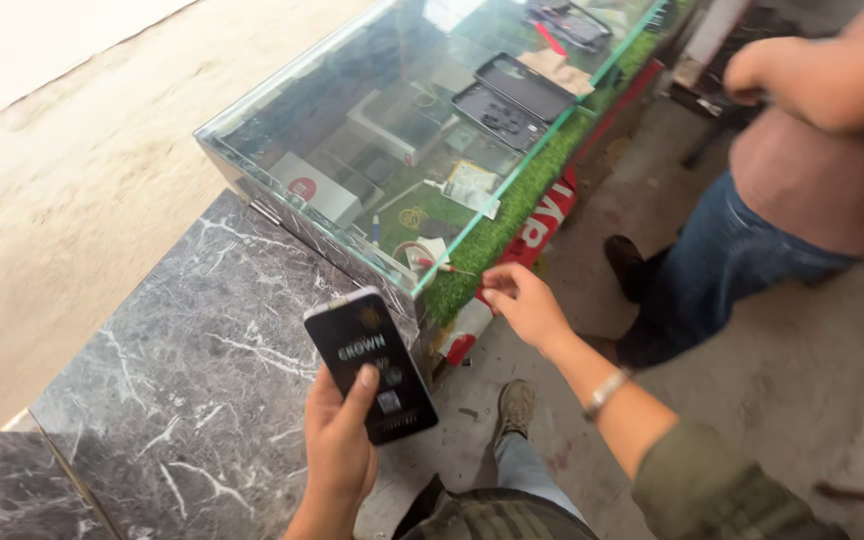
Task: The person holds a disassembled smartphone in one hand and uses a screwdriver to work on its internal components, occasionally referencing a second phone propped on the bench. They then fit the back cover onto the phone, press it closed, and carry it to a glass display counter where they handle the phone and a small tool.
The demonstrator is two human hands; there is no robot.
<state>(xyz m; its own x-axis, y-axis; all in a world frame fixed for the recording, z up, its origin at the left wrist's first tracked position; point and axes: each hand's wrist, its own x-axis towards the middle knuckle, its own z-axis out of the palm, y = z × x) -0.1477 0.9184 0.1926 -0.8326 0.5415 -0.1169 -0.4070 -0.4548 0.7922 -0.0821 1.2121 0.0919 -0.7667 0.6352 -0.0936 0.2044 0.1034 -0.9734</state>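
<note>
Head view: a flat black package [372, 365], rectangular with pale printing on its face, is held in the left hand [340, 450] above the edge of the dark marble desk [182, 370]. Fingers of the left hand wrap behind the package, and the thumb [360, 390] presses on its front face, clamping it. The package is tilted, its upper end leaning toward the left

The right hand [524, 305] is extended forward and holds nothing. Its fingers [497, 285] are loosely curled, with the tips just beside the near corner of the glass display case [282, 110]; actual contact with the glass cannot be confirmed. A metal wristband [604, 392] sits on the right wrist, and an olive sleeve [712, 485] covers the forearm

The glass display case stands on the marble desk. Inside it, on a green turf lining [512, 205], lie two dark phone covers [512, 100], a white box [317, 188] and small papers

To the right, a second person in blue jeans [727, 255] and a reddish shirt [812, 180] stands on the concrete floor [802, 380], well apart from both hands
</note>
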